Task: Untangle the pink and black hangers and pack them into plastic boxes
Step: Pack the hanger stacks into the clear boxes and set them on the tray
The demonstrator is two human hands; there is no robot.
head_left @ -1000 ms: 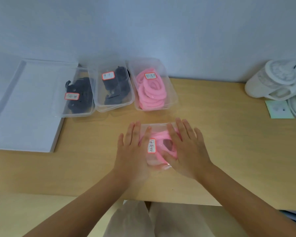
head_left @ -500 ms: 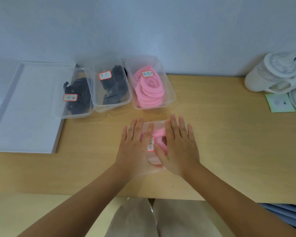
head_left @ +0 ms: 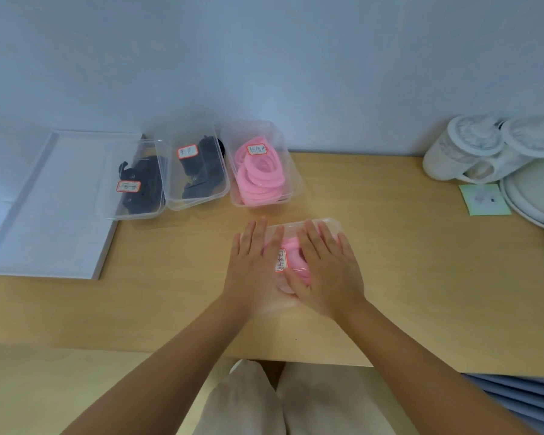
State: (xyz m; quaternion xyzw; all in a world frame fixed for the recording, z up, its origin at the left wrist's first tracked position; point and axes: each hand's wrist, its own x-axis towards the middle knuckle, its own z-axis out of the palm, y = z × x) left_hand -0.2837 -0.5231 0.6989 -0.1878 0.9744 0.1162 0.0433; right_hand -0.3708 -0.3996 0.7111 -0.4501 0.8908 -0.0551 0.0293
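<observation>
A clear lidded plastic box (head_left: 328, 226) with pink hangers (head_left: 292, 255) inside lies on the wooden table near me. My left hand (head_left: 253, 266) and my right hand (head_left: 328, 271) press flat on its lid, fingers straight, side by side. A red-edged label (head_left: 281, 260) shows between them. At the back stand a box of pink hangers (head_left: 259, 174) and two boxes of black hangers, one in the middle (head_left: 198, 172) and one at the left (head_left: 139, 186).
A white flat tray (head_left: 49, 202) lies at the left, under the edge of the left black box. White round containers (head_left: 484, 152) and a green note (head_left: 484, 199) sit at the far right. The table's front edge runs just above my knees.
Both hands stay flat on the near box's lid. The view has shifted a little, so hands and box sit slightly further right; the back boxes have not moved.
</observation>
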